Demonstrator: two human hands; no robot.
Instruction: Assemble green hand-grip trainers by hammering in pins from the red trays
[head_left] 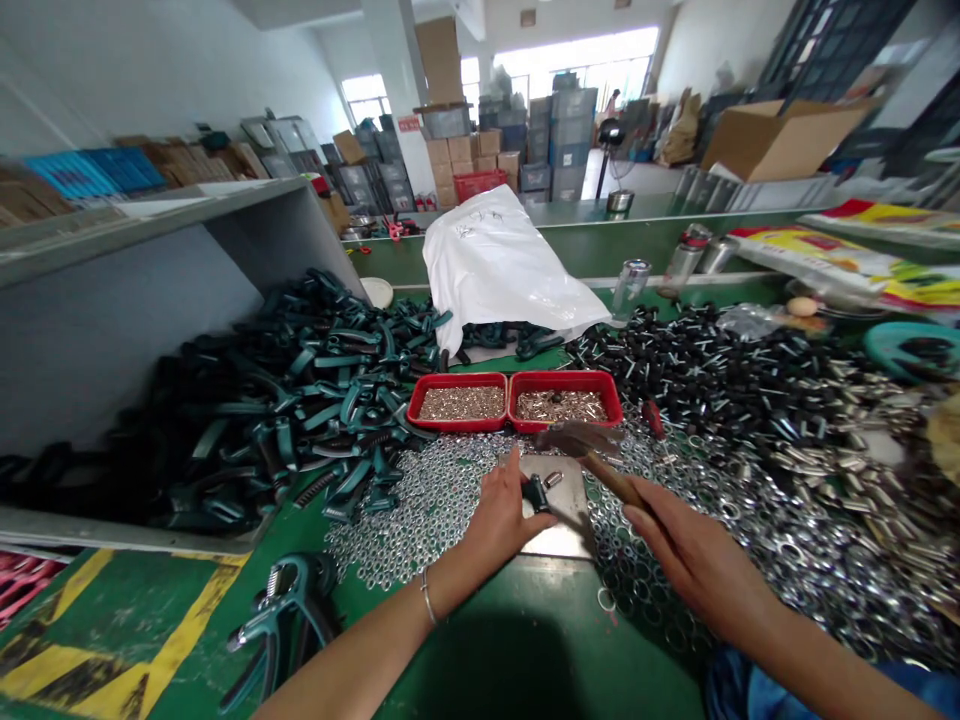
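My left hand (502, 508) steadies a small dark green part (535, 492) on a metal plate (559, 541), thumb on the near side and fingers behind it. A small silver cylinder (553, 479) shows at the part's right side; I cannot tell whether they are joined. In my right hand (675, 545) is a hammer (611, 479), gripped by its wooden handle, its head just above the plate's far edge. Beyond the plate stand two red trays, the left tray (457, 428) with tiny metal pieces and the right tray (616, 398) with small pins.
Dark green hand grips (352, 350) are heaped at left, and one assembled spring grip (289, 610) lies nearer me. Metal rings (427, 490) spread around the plate. Black-headed parts (682, 360) and silver cylinders (847, 470) pile up right. A white sack (502, 260) stands behind the trays.
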